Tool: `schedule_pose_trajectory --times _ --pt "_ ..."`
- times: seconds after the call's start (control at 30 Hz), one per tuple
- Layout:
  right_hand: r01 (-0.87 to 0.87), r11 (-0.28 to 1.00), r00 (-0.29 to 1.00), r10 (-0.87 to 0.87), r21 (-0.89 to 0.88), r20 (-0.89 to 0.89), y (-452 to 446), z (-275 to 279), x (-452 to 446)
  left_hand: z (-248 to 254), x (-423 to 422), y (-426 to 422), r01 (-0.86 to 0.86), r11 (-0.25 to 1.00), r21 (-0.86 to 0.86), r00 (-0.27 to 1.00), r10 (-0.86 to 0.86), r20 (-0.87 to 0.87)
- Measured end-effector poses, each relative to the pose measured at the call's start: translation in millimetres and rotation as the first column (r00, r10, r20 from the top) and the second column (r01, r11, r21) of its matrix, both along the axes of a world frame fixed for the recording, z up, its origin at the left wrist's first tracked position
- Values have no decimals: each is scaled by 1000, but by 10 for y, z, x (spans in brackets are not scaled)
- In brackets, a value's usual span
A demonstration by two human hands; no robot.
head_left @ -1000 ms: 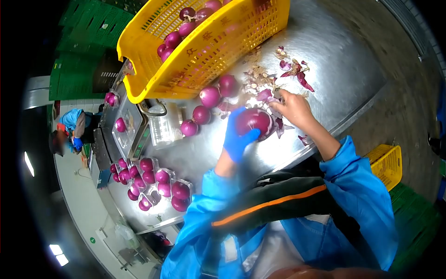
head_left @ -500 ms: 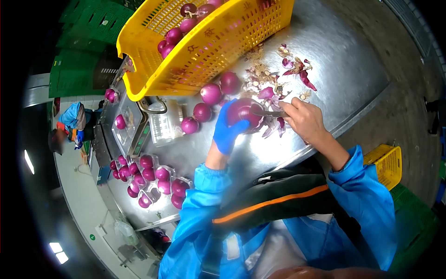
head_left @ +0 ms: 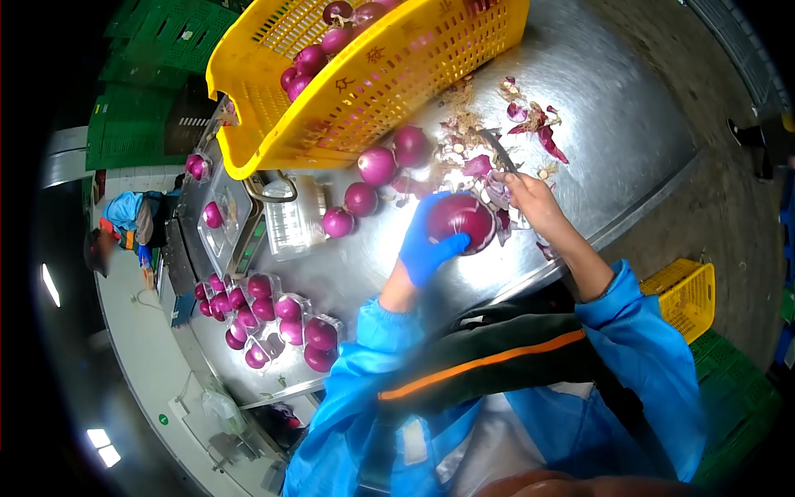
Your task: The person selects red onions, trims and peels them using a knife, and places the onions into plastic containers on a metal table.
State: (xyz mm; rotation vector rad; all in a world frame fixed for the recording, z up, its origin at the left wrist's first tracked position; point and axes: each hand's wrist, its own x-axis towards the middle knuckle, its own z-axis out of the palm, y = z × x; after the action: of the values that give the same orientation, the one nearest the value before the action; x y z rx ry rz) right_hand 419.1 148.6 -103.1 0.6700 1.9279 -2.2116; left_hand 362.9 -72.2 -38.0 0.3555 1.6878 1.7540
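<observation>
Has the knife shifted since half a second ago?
Yes. Judged against the yellow basket, the knife has swung off the held onion, its blade tip now nearer the basket, among the peel scraps.

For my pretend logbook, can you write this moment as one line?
left hand: gloved, holding red onion; right hand: bare, holding knife; metal table: onion-skin scraps
</observation>
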Motion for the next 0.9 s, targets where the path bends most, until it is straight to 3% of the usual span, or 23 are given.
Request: schedule_pose_trajectory --times 0.03,0.07,0.17,0.2,0.23,0.3,0.33,0.37,0.43,0.47,0.57,0.7,0.73,0.83,0.9 --pt "-42 999 999 42 -15 -11 -32 -58 44 -24 8 -38 -5 999 -45 999 6 33" --pt "-148 985 989 148 88 15 -28 95 22 0 -40 -36 -7 997 -82 998 12 58" --pt "-79 905 887 255 417 -385 -192 462 24 89 -122 -4 -17 995 -101 994 27 107" --pt "-101 868 891 296 487 -343 -173 465 15 105 -117 -5 -56 996 -70 988 65 138" --pt "-129 908 930 250 397 -268 -150 485 -2 112 -117 2 -97 995 -38 981 102 168" --pt "-156 966 979 179 205 -99 -111 533 -32 -125 -51 12 -194 956 219 962 143 231" --pt "-76 979 986 102 189 -134 -153 461 -51 -169 -2 70 -196 934 300 968 135 213" --pt "-62 947 980 117 314 -160 -188 483 -52 -197 58 122 -197 905 377 972 129 197" --pt "-27 839 966 162 544 -202 -295 529 -30 -215 148 190 -272 923 271 954 222 200" --pt "123 746 901 191 654 -388 -358 501 -25 -210 157 190 -279 927 252 950 227 214" --pt "330 554 743 347 764 -572 -324 515 -57 -153 129 146 -253 960 124 954 226 196" --pt "341 460 763 374 820 -527 -282 615 -47 69 102 149 -231 968 93 950 204 235" --pt "308 468 834 286 828 -471 -243 542 -73 -109 45 45 -166 981 101 948 130 291" --pt "248 539 950 27 805 -311 -2 199 -182 52 99 65 -129 987 97 976 109 188" --pt "-59 573 989 147 817 -31 58 349 -121 24 84 52 -156 980 126 962 123 242"
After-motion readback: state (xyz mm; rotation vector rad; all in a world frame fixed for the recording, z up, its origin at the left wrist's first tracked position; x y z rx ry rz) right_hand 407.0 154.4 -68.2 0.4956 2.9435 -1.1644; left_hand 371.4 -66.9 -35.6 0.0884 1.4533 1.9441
